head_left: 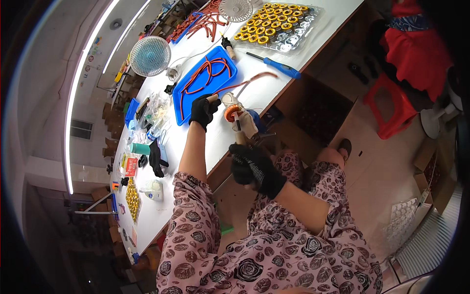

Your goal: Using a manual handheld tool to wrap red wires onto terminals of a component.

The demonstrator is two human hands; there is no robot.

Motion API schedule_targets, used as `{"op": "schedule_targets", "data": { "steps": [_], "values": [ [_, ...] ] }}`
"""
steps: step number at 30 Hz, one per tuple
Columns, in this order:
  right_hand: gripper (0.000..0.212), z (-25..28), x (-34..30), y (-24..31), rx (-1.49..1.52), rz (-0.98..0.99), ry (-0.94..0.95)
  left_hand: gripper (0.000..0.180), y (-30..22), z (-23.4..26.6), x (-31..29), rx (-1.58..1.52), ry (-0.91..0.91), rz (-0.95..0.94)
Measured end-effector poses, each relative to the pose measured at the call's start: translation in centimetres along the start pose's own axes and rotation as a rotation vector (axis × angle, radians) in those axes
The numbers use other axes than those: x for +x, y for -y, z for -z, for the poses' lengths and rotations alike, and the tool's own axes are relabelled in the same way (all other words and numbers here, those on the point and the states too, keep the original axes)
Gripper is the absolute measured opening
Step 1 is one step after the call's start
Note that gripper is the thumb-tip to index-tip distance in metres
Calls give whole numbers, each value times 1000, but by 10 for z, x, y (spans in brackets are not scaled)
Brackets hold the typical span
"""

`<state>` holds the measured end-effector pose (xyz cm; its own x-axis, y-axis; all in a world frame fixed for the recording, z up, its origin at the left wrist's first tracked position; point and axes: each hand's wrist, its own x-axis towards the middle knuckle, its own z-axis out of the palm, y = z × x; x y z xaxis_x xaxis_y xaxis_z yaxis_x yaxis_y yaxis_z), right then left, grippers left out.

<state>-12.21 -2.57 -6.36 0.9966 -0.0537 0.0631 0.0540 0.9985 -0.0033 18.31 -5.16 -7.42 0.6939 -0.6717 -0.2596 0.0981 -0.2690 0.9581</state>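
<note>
My left hand (203,111), in a black glove with bare fingertips, is closed at the table's edge. A bundle of copper wire (249,81) runs from its fingers toward the right. Beside it, a ring coil (232,113) wound with orange copper wire sits against a cloth-wrapped holder (247,122). My right hand (257,169), also gloved in black, grips a wooden-handled tool (240,136) below the coil. The tool's thin metal shaft reaches up to the ring's opening; its tip is hidden.
Behind my left hand lies a blue tray (223,55) with loops of copper wire. A blue-handled screwdriver-like tool (281,67) and a plastic tray of yellow rings (274,24) lie farther back. Two small fans (150,56) stand on the table. A red stool (391,105) is at right.
</note>
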Motion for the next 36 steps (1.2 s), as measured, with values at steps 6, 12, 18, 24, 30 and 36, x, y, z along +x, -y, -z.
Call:
{"op": "schedule_targets", "data": {
  "steps": [6, 12, 18, 24, 30, 36],
  "values": [
    [17, 43, -49, 24, 22, -126, -38, 20, -9, 5, -32, -29, 74, -75],
    [33, 22, -179, 12, 91, -319, -352, 30, -38, -32, -133, 761, -89, -781],
    [27, 19, -269, 21, -731, -327, -643, 58, -18, -94, -184, 1526, 240, -1199],
    [34, 20, -146, 114, -1574, 560, -1081, 55, -11, -102, -171, 1423, 193, -1341],
    [54, 46, 11, 193, -2151, 575, -884, 48, -15, -94, -173, 1342, 278, -1337],
    [42, 32, 70, 224, -2354, 394, -932, 44, -23, -88, -178, 1261, 504, -1189]
  ]
}}
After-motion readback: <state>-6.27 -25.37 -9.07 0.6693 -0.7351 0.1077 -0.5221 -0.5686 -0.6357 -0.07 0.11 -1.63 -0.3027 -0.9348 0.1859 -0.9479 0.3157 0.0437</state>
